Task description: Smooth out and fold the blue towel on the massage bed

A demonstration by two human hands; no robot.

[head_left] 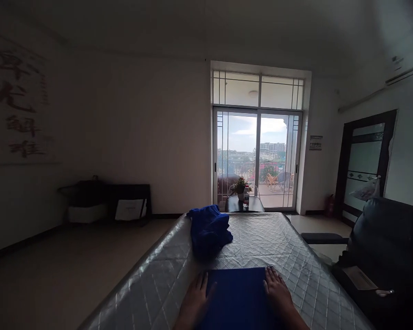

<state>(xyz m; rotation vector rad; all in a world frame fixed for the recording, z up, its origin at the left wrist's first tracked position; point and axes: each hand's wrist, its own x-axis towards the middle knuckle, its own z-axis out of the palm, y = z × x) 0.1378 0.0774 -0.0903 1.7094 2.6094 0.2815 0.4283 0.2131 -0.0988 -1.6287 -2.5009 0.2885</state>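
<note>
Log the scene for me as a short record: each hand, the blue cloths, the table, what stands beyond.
Left hand: open, fingers at the left edge of the flat blue cloth
Right hand: open, fingers at its right edge
Flat blue cloth: between the hands, near edge out of frame
Crumpled blue cloth: farther back, left of centre
Table cover: silver, diamond pattern
Beyond: bottle and potted plant before glass doors
</note>
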